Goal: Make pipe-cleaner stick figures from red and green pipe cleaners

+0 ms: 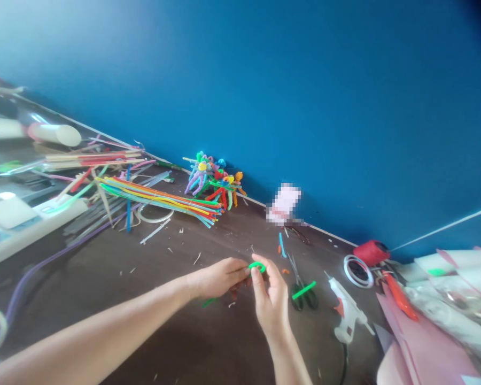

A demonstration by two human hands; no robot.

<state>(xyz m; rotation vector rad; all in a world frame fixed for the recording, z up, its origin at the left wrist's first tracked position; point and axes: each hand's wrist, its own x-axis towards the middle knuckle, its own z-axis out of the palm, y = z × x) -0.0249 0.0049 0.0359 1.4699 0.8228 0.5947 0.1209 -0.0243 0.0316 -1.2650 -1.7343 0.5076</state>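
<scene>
Head view: our left hand (218,278) and right hand (270,302) pinch a curled green pipe cleaner (257,266) between them, near black-handled scissors (299,297).

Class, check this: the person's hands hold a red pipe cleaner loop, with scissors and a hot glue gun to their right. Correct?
No: the pipe cleaner loop between the left hand and right hand is green, not red, in the head view. The scissors and hot glue gun lie as stated.
</scene>
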